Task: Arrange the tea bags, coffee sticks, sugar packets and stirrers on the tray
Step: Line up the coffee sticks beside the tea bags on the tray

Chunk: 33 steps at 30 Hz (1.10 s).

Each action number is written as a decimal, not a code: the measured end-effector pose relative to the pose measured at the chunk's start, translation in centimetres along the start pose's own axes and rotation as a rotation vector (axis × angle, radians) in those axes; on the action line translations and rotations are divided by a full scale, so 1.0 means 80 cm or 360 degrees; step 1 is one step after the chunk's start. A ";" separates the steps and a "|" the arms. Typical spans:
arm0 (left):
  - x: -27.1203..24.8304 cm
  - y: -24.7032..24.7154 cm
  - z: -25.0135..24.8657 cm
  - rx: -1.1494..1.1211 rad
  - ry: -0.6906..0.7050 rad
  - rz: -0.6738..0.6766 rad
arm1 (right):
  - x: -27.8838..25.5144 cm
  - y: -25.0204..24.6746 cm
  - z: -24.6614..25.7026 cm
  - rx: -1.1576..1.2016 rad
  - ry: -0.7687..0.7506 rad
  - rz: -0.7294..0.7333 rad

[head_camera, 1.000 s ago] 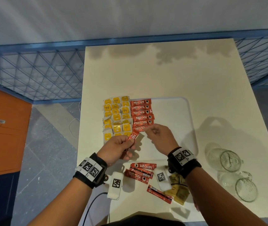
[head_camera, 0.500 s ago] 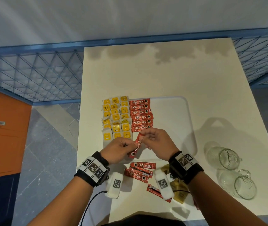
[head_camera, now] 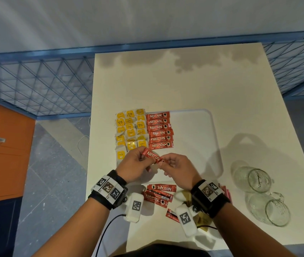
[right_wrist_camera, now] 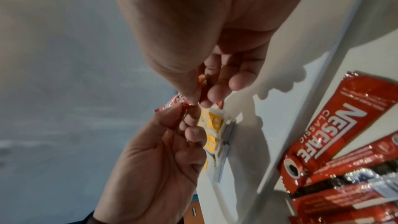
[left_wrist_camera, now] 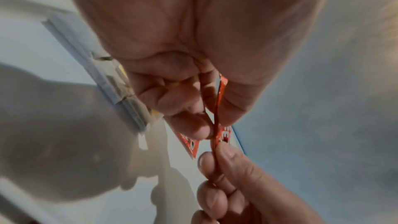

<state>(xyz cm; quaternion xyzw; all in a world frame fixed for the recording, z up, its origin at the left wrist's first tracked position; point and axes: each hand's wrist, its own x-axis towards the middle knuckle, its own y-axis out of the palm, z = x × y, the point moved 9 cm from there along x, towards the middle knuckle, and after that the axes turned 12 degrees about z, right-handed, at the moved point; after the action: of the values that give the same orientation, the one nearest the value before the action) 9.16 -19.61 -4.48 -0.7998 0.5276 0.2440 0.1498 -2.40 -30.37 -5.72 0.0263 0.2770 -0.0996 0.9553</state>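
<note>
Swung from near upright to a slant, a red coffee stick (head_camera: pixel 151 156) now spans both hands at frame centre.

Half a second ago it stood almost on end between the hands; now the left hand (head_camera: pixel 133 165) pinches its upper-left end between thumb and curled fingers, and the right hand (head_camera: pixel 179 167) pinches the lower-right end the same way. It hangs just above the white tray (head_camera: pixel 199 138), below the six-stick row of coffee sticks (head_camera: pixel 160 131) and right of the yellow tea bags (head_camera: pixel 130 131). That turn looks like squaring it for the seventh slot. More loose coffee sticks (head_camera: pixel 160 194) wait on the table (head_camera: pixel 184 86) near the bottom of the frame; pink packets (head_camera: pixel 225 191) by the right wrist may be sugar, though they are mostly hidden.
</note>
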 end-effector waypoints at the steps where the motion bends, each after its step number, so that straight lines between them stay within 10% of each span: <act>1: 0.000 -0.003 0.001 0.0013 -0.0005 -0.0028 | 0.000 -0.005 0.001 0.0002 0.0003 -0.0019; 33: -0.034 -0.040 0.057 0.0136 -0.0145 -0.0361 | 0.031 -0.067 -0.009 -0.0751 0.0371 -0.0488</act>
<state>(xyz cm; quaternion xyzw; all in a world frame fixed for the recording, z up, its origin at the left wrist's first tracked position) 10.16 -13.96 -6.87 -0.8352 0.4364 0.2391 0.2341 -1.81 -35.94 -7.61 -0.2270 0.4010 -0.1718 0.8707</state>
